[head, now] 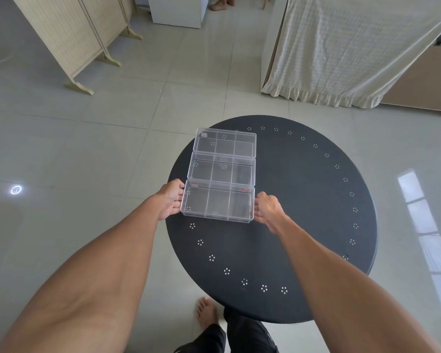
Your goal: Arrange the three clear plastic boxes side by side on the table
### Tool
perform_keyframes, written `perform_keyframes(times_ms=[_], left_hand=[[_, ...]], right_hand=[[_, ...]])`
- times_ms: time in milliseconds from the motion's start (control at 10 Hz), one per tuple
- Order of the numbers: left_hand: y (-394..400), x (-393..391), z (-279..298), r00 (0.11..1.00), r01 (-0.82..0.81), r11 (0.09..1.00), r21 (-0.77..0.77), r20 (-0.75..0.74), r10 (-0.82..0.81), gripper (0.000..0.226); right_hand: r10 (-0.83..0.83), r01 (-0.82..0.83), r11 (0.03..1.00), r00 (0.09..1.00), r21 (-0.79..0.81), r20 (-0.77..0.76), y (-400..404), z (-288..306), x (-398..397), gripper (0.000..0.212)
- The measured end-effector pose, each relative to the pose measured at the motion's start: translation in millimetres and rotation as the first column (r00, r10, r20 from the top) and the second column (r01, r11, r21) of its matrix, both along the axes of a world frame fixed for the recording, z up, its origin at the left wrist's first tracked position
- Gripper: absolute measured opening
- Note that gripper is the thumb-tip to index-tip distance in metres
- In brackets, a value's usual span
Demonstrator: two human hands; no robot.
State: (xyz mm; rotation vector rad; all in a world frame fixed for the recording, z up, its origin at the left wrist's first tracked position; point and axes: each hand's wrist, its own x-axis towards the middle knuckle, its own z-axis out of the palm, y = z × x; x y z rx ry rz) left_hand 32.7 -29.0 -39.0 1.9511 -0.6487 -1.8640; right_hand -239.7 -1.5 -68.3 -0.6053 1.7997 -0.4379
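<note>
Three clear plastic boxes with inner dividers lie in a row on the left part of the round black table, long sides touching. The far box sits by the table's far-left rim, the middle box behind the near box. My left hand grips the near box's left end, and my right hand grips its right end. The far box overhangs the rim slightly at its left corner.
The table's rim carries small white dot clusters. A folding screen stands at the back left, a cloth-draped frame at the back right, a white cabinet at the back. My bare foot is below the table edge.
</note>
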Motion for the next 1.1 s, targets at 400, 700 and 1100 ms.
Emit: perform_keyframes(times_ms=[400, 700, 1100], left_hand=[[0, -1, 4, 1.000, 0.000, 1.000, -0.011, 0.012, 0.000, 0.032], [1, -4, 5, 0.999, -0.039, 0.999, -0.008, 0.025, 0.039, 0.033], [4, -22, 23, 0.907, 0.059, 0.909, -0.413, 0.403, 0.124, 0.028]], right_hand=[[-0.007, 0.007, 1.000, 1.000, -0.008, 0.004, 1, 2, -1, 0.062], [-0.106, 0.105, 0.994, 0.991, 0.013, 0.084, 4, 7, 0, 0.060], [-0.113, 0.119, 0.991, 0.989, -0.061, 0.092, 13, 34, -8, 0.019]])
